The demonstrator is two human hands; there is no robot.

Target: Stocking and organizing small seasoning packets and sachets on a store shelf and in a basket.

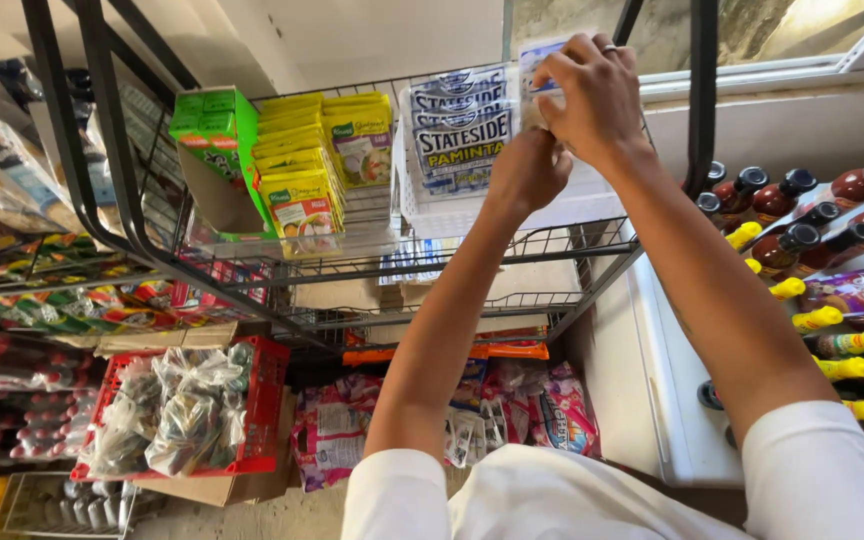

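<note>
- Small packet (535,62), pale with blue print, is held up at the top shelf of the black wire rack (592,245), just above the white plastic basket (552,205)
- Right hand (592,95) is curled over the packet, fingers bent and pinching its upper edge; a ring shows on one finger
- Left hand (527,170) sits just below the right, fingers folded inward toward the packet's lower part; whether it grips the packet I cannot tell, since the right hand hides the contact
- The basket holds a stack of white and blue sachets (457,125) standing upright, touching the packet's left side
- Left of the basket stand rows of yellow seasoning packets (302,170) and green boxes (214,125)
- Lower down, a red crate (262,400) holds clear bags of small items
- On the right, dark sauce bottles (792,210) and yellow-capped bottles (842,345) lie on a white surface (672,400)
</note>
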